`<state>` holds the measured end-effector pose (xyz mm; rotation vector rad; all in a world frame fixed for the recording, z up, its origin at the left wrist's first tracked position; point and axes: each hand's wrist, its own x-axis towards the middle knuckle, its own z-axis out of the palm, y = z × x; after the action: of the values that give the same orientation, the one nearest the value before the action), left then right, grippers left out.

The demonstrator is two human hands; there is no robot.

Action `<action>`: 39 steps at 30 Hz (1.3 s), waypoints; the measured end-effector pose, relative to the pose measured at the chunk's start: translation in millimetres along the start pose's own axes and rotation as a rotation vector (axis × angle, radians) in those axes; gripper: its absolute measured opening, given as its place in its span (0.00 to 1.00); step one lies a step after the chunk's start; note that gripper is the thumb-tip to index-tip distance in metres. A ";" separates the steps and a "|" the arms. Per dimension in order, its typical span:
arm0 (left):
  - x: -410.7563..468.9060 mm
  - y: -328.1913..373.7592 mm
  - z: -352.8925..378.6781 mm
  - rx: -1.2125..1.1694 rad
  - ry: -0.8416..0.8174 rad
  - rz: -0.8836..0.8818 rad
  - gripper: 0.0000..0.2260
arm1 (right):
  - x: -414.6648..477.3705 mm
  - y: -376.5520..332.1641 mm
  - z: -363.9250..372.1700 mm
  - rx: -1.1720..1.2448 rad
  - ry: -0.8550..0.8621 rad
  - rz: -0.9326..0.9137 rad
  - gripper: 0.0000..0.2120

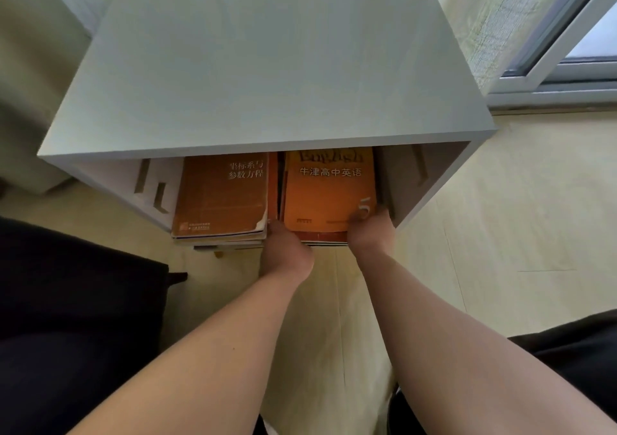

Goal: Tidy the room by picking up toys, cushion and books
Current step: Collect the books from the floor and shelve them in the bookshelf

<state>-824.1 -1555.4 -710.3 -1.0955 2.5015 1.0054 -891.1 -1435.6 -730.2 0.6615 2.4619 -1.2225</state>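
Pale floor (500,217) carries a white cabinet (267,67); inside, the orange stack (329,194) lies at 3 o'clock of a brown stack (220,197). Left hand (287,249) and right hand (367,231) each have their grip closed on its front corners. The step looks like shelving books; next, push it toward 12 o'clock, then release.

A pale grey, flat-topped wooden cabinet (267,67) with an open front stands on a smooth, pale yellow floor (517,217). Behind it to the right, a grey-framed window (567,74) lets in daylight, and a light, faintly patterned cream curtain (484,17) hangs just beside it. The cabinet's top shows a soft, even sheen.
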 end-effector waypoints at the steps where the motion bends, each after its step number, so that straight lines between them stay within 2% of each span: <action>1: -1.4 0.3 3.2 0.018 0.007 0.011 0.23 | -0.4 1.5 -1.8 -0.033 0.004 -0.024 0.15; 6: -9.2 -6.5 4.9 0.191 -0.030 0.056 0.33 | -6.1 7.7 -4.0 -0.129 -0.016 -0.092 0.15; 9: -12.2 -5.4 -0.1 0.258 -0.084 0.052 0.36 | -8.2 9.5 -5.4 -0.173 -0.029 -0.108 0.16; 11: -15.7 -3.1 -3.6 0.253 -0.103 0.035 0.36 | -11.1 9.7 -8.5 -0.231 -0.018 -0.108 0.20; 14: -18.2 -3.0 -4.8 0.238 0.040 0.006 0.31 | -11.9 13.0 -9.8 -0.237 -0.007 -0.033 0.30; 15: -19.5 -2.8 -3.5 0.195 0.067 -0.020 0.28 | -11.4 14.8 -9.5 -0.192 0.003 0.027 0.32; 17: -20.9 -3.2 3.8 0.045 0.004 -0.152 0.19 | -10.1 19.2 -11.1 0.050 -0.004 0.222 0.32; 20: -15.4 -4.2 17.1 -0.446 -0.180 -0.452 0.26 | -6.9 25.0 -16.1 0.567 -0.256 0.557 0.36; 23: -6.0 -3.8 21.2 -0.869 -0.264 -0.592 0.30 | -1.9 33.2 -19.8 0.857 -0.404 0.647 0.42; 25: 3.7 -6.3 21.1 -1.056 -0.272 -0.625 0.30 | 2.5 37.3 -18.1 0.958 -0.448 0.622 0.34; 27: 14.2 -10.5 19.8 -1.158 -0.262 -0.620 0.28 | 6.0 39.9 -16.1 1.010 -0.457 0.604 0.20; 29: 22.6 -13.7 19.6 -1.219 -0.248 -0.594 0.22 | 6.9 40.6 -14.3 1.007 -0.447 0.604 0.13; 33: 28.3 -12.2 27.1 -1.335 -0.232 -0.603 0.14 | 6.4 40.1 -10.9 0.987 -0.442 0.563 0.11; 39: 18.0 -19.5 17.9 -1.327 -0.308 -0.610 0.13 | -4.3 43.5 -23.4 0.979 -0.464 0.533 0.13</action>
<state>-823.6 -1562.8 -741.5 -1.6005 0.9005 2.3643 -866.1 -1394.9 -743.3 1.0125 1.1033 -1.9966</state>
